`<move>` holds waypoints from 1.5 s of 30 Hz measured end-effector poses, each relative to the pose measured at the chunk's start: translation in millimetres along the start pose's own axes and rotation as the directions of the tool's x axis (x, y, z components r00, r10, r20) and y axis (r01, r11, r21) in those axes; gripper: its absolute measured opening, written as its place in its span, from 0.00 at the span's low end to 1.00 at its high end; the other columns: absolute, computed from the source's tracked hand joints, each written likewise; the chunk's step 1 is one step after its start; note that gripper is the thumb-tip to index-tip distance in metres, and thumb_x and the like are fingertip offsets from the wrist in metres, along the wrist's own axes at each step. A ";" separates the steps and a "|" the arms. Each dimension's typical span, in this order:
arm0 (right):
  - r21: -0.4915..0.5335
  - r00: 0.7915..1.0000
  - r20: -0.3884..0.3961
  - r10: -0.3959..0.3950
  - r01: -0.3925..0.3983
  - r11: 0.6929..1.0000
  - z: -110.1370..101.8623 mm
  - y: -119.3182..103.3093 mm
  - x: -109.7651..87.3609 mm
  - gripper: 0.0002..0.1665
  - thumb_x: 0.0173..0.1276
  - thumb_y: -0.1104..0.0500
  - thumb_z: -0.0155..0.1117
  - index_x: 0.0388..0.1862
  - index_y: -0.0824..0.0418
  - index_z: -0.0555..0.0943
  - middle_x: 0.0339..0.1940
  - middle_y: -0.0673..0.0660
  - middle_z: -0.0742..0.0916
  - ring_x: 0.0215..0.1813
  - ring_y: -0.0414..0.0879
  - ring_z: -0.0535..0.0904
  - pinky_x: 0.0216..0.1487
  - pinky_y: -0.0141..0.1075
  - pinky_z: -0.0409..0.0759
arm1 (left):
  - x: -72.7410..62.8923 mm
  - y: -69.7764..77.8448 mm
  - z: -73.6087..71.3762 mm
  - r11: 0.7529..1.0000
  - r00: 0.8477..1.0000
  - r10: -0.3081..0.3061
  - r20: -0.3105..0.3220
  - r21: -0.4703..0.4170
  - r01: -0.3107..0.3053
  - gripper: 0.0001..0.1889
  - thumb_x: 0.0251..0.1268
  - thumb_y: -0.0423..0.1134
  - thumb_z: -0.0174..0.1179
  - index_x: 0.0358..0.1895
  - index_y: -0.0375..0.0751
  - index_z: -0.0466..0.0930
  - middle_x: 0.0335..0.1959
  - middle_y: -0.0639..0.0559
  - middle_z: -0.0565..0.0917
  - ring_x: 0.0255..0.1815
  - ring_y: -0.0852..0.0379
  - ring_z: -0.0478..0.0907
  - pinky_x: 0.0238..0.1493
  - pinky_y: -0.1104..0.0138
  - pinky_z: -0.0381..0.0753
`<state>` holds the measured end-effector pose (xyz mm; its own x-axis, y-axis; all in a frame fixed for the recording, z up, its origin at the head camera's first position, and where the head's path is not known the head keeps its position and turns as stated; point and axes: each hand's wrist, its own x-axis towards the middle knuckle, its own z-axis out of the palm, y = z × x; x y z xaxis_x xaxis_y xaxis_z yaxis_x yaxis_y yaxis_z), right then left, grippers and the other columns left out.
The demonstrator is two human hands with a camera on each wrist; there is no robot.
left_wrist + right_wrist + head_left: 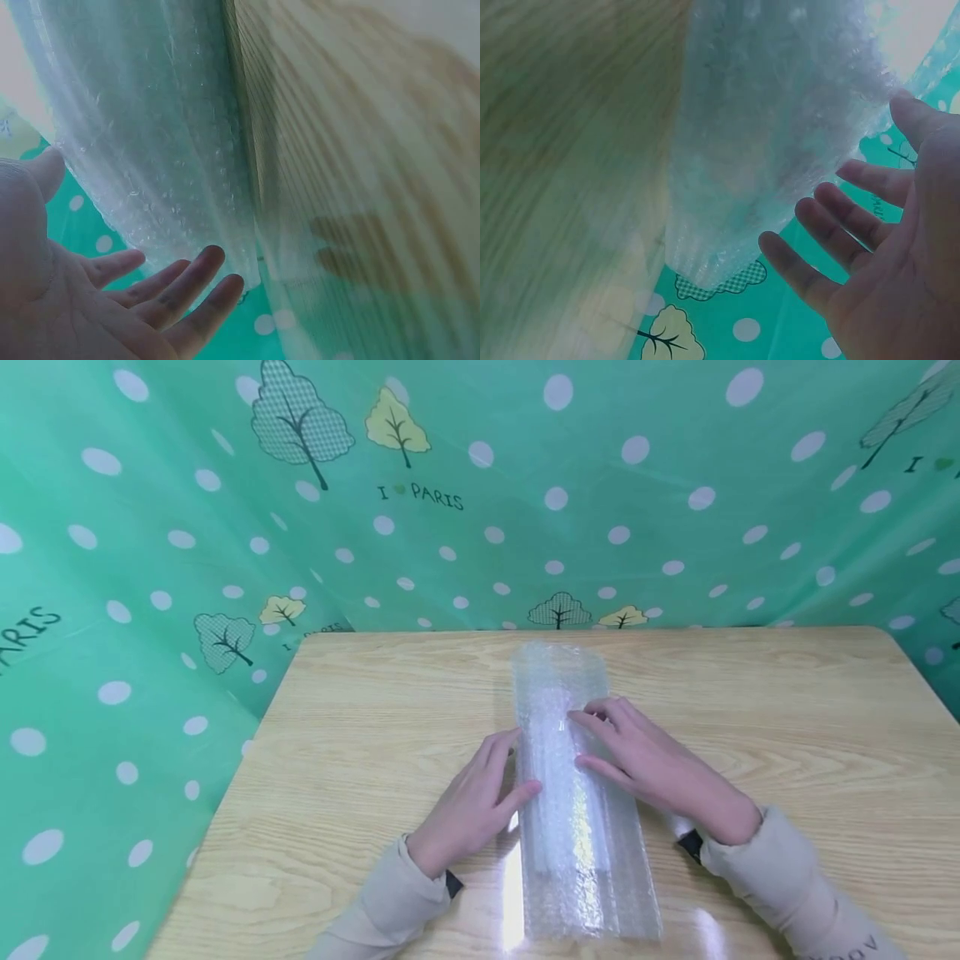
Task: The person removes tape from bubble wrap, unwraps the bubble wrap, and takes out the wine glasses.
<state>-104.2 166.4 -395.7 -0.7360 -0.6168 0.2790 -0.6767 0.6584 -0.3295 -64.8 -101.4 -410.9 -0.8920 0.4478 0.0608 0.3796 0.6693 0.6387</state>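
Observation:
A long bundle of clear bubble wrap [562, 835] lies lengthwise on the table, with a paler, whitish shape showing through its middle. My left hand [476, 802] is at the bundle's left edge, thumb reaching onto its top. Over the right side of the bundle is my right hand [637, 752], its fingertips close to the upper middle. In the left wrist view the fingers [199, 277] are spread beside the bubble wrap [150, 112]. Loosely extended fingers [847, 217] of the right hand show alongside the wrap [765, 135] in the right wrist view.
Light wood-grain covers the table [360, 693], and glare falls on it near the front. Behind and to the left hangs a green dotted curtain [495, 468] printed with trees. Dark straps [690, 843] show at both cuffs.

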 end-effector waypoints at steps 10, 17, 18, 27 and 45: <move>0.013 1.000 -0.016 -0.014 0.014 1.000 8.3 -3.0 -2.1 0.31 0.75 0.46 0.57 0.69 0.62 0.69 0.64 0.59 0.74 0.60 0.49 0.72 0.59 0.46 0.79 | -1.7 -0.7 0.7 1.000 1.000 -0.017 0.020 -0.022 0.018 0.40 0.73 0.67 0.43 0.80 0.50 0.47 0.77 0.53 0.59 0.71 0.53 0.66 0.72 0.55 0.69; -0.007 0.999 -0.038 -0.039 0.039 0.999 11.7 -5.1 -1.3 0.28 0.75 0.47 0.57 0.64 0.64 0.72 0.62 0.59 0.76 0.62 0.50 0.71 0.62 0.45 0.76 | -1.8 -1.9 1.2 1.000 0.999 -0.020 0.031 -0.020 0.021 0.41 0.73 0.68 0.42 0.80 0.50 0.46 0.77 0.52 0.58 0.72 0.53 0.65 0.73 0.55 0.67; -0.011 0.998 -0.040 -0.040 0.039 0.999 12.0 -5.5 -1.4 0.28 0.75 0.47 0.57 0.64 0.65 0.72 0.62 0.59 0.76 0.62 0.50 0.71 0.63 0.46 0.76 | -1.9 -2.1 1.3 1.000 0.999 -0.020 0.033 -0.020 0.021 0.41 0.73 0.68 0.42 0.80 0.50 0.46 0.77 0.52 0.58 0.73 0.53 0.65 0.73 0.54 0.67; -0.041 0.997 -0.060 -0.051 0.049 0.998 13.0 -6.8 -2.2 0.27 0.75 0.48 0.56 0.62 0.66 0.71 0.62 0.61 0.76 0.61 0.52 0.70 0.63 0.46 0.74 | -1.1 -2.6 1.2 0.998 0.998 -0.044 0.052 -0.033 0.045 0.41 0.72 0.69 0.42 0.80 0.53 0.45 0.77 0.54 0.58 0.73 0.54 0.64 0.73 0.53 0.67; -0.031 0.998 -0.059 -0.021 0.019 0.999 10.5 -11.2 -1.8 0.27 0.74 0.50 0.56 0.62 0.68 0.69 0.62 0.63 0.75 0.63 0.53 0.71 0.65 0.46 0.75 | 0.4 -2.1 -1.1 0.997 0.996 -0.053 0.075 -0.046 0.057 0.42 0.71 0.70 0.42 0.80 0.53 0.44 0.78 0.55 0.57 0.76 0.54 0.60 0.76 0.54 0.62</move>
<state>-95.2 155.7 -402.0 -0.7218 -0.6037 0.3384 -0.6907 0.6597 -0.2962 -66.3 -103.3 -411.3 -0.8900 0.4550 -0.0309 0.3167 0.6654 0.6760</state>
